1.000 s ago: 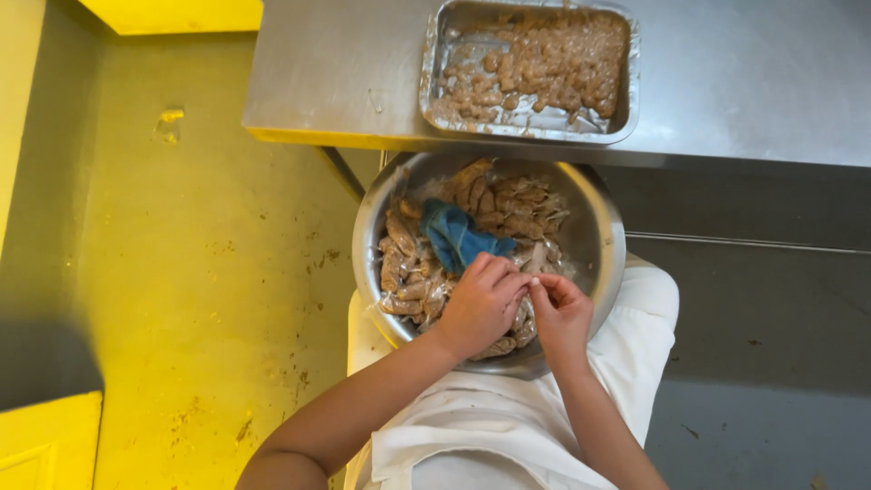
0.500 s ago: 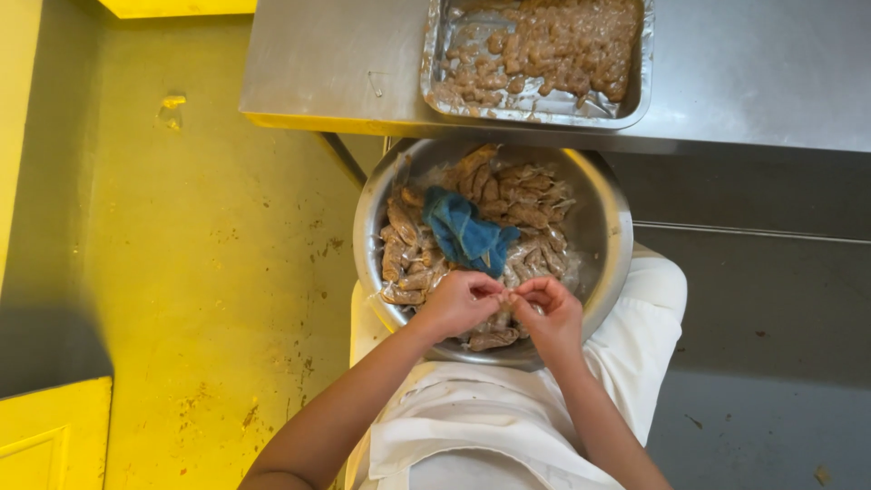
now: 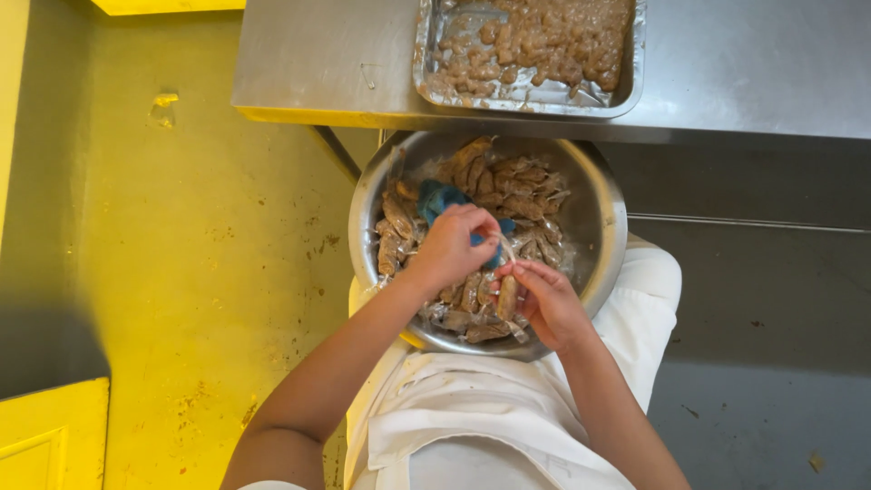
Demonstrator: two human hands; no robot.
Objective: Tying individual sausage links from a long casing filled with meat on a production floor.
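Steel makes up the round bowl (image 3: 603,227) resting on the person's lap, and it is heaped with brown shrimp (image 3: 508,186), a crumpled blue cloth (image 3: 435,198) lying among them toward the left. Over the near half of the bowl, the left hand (image 3: 449,249) is closed with its fingertips pinching a thin pale strip (image 3: 504,247) pulled up off one shrimp (image 3: 506,298), and that shrimp is gripped upright in the curled fingers of the right hand (image 3: 547,304). Both hands hide part of the heap beneath them. Beyond the bowl, a steel table (image 3: 318,63) carries a foil tray (image 3: 531,95) filled with paler, peeled pieces (image 3: 544,41); the table's edge overhangs the bowl's far rim. A white apron (image 3: 472,417) covers the lap below the bowl. Left of the person lies a stained yellow floor (image 3: 172,254), and grey floor (image 3: 771,363) shows to the right.
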